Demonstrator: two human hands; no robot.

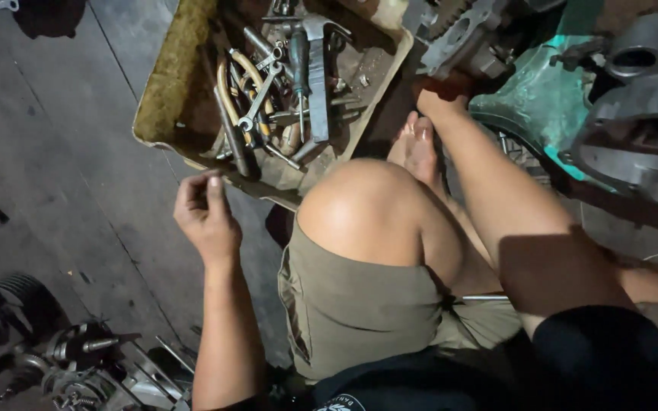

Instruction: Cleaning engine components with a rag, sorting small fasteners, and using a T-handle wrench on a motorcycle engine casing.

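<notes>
Left hand point(206, 217): thumb and fingertips point(213, 185) pressed together in a pinch, maybe on something tiny, too small to tell. It hangs over the concrete floor point(55, 152), just off the near corner of the tool tray point(163, 99). The tray lies up and to the right of those fingers, close by; left hand is clearly the nearer one to it. Tray is a shallow, worn tan box, grimy inside, packed with wrenches point(257, 99), a larger steel tool point(316, 76) and yellow-handled pliers point(239, 76); most tools run lengthwise, roughly away from the person. Right hand point(439, 95) reaches past the bent knee point(363, 202) to the greasy engine block point(474, 38) beyond the tray's far side; its fingers are in shadow against the metal, can't tell whether gripping or just resting. Teal-painted casing point(542, 99) sits right of that. More engine parts point(78, 365) lie on the floor at lower left.
</notes>
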